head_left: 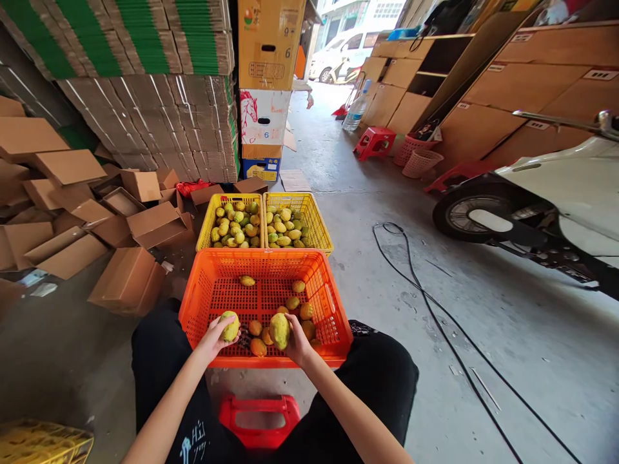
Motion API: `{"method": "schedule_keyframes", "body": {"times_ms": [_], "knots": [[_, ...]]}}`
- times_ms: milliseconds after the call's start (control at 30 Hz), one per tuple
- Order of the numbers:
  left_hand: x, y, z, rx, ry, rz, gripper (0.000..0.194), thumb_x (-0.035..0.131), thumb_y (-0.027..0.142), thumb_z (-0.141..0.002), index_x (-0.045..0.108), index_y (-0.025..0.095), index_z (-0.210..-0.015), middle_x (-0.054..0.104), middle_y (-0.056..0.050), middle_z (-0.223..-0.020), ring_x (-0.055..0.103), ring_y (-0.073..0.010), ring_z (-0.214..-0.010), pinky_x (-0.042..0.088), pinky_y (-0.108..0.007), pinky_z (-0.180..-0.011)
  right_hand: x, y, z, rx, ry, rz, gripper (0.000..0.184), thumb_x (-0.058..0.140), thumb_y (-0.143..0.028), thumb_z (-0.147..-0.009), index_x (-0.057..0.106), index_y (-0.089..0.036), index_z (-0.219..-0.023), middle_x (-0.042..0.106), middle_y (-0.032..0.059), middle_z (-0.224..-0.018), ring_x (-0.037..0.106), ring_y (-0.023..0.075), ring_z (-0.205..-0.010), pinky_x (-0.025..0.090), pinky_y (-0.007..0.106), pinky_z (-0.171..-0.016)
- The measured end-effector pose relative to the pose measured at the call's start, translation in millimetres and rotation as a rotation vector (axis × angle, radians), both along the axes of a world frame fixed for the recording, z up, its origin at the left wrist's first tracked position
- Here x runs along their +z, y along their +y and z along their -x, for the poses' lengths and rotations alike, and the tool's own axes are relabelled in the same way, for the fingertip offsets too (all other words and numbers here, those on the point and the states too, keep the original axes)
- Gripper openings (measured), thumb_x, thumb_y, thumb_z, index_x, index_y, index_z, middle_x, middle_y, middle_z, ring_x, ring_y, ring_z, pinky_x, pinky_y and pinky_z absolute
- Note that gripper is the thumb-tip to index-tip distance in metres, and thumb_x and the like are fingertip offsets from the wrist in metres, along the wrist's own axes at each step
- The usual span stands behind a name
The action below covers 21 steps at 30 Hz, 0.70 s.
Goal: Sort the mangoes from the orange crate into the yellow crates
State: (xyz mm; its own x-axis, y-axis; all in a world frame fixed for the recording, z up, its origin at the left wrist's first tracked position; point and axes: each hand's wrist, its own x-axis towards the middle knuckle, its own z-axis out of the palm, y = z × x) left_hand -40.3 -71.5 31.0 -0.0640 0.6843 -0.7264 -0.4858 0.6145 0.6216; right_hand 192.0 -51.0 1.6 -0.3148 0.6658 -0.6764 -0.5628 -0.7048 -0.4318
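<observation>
Fruit [229, 326] sits gripped in the fingers of my left hand [218, 336], over the orange crate [265, 258]; my right hand's [296, 341] fingers grip another fruit [280, 331] above it. Beyond the orange crate stand two yellow crates [264, 219] holding more.

Two crates [313, 222] of fruit [239, 238] behind a larger basket [232, 264]; cartons [128, 280] left

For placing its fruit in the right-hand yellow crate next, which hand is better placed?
Probably the right hand: its fruit is nearly in line with that yellow crate; the left hand is farther across.
</observation>
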Motion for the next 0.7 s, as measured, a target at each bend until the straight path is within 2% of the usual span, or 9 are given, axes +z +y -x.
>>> {"method": "schedule_keyframes", "body": {"times_ms": [67, 200, 333, 467, 567, 700], "knots": [[1.3, 0, -1, -0.015, 0.016, 0.008, 0.026, 0.076, 0.018, -0.079, 0.059, 0.014, -0.098, 0.071, -0.009, -0.078, 0.071, -0.0201, -0.064, 0.059, -0.03, -0.059, -1.8, 1, 0, -0.031, 0.034, 0.051, 0.024, 0.061, -0.043, -0.077, 0.063, -0.019, -0.078, 0.069, 0.0048, -0.072, 0.066, 0.0199, -0.067, 0.052, 0.031, -0.069], [0.7, 1, -2, -0.022, 0.044, 0.005, 0.029, 0.072, 0.018, -0.079, 0.057, 0.015, -0.104, 0.07, -0.008, -0.078, 0.071, -0.0217, -0.064, 0.058, -0.031, -0.06, 3.1, 0, 1, -0.022, 0.086, 0.095, 0.028, 0.058, -0.04, -0.08, 0.067, -0.017, -0.093, 0.072, 0.0065, -0.078, 0.068, 0.0206, -0.068, 0.054, 0.033, -0.07], [4.2, 4, -2, 0.054, -0.012, 0.061, 0.018, 0.052, 0.025, -0.091, 0.056, 0.013, -0.103, 0.068, -0.007, -0.074, 0.069, -0.021, -0.06, 0.057, -0.032, -0.059, 12.6, 0, 3, 0.0, 0.035, 0.149, 0.031, 0.06, -0.046, -0.085, 0.065, -0.016, -0.081, 0.07, 0.0063, -0.072, 0.067, 0.0177, -0.063, 0.053, 0.027, -0.061], [13.8, 5, -4, 0.087, -0.107, 0.04, 0.028, 0.034, 0.028, -0.096, 0.056, 0.012, -0.103, 0.068, -0.009, -0.076, 0.072, -0.0236, -0.067, 0.057, -0.035, -0.062, 16.2, 0, 7, -0.009, -0.045, 0.115, 0.026, 0.069, -0.041, -0.083, 0.063, -0.016, -0.078, 0.07, 0.0036, -0.07, 0.065, 0.0151, -0.061, 0.054, 0.026, -0.059], [16.5, 4, -5, 0.067, -0.165, 0.02, 0.024, 0.036, 0.024, -0.097, 0.056, 0.012, -0.104, 0.07, -0.011, -0.085, 0.073, -0.0246, -0.074, 0.058, -0.035, -0.066, 14.2, 0, 7, -0.037, -0.052, 0.098, 0.021, 0.072, -0.035, -0.081, 0.06, -0.018, -0.077, 0.067, 0.0008, -0.067, 0.064, 0.0142, -0.059, 0.057, 0.028, -0.061], [10.4, 2, -6, 0.035, -0.165, -0.012, 0.014, 0.051, 0.019, -0.094, 0.057, 0.012, -0.105, 0.071, -0.012, -0.094, 0.073, -0.0224, -0.077, 0.058, -0.034, -0.069, 10.6, 0, 2, -0.026, -0.032, 0.122, 0.023, 0.063, -0.04, -0.085, 0.059, -0.018, -0.078, 0.066, 0.0013, -0.067, 0.064, 0.014, -0.06, 0.057, 0.028, -0.062]]}}
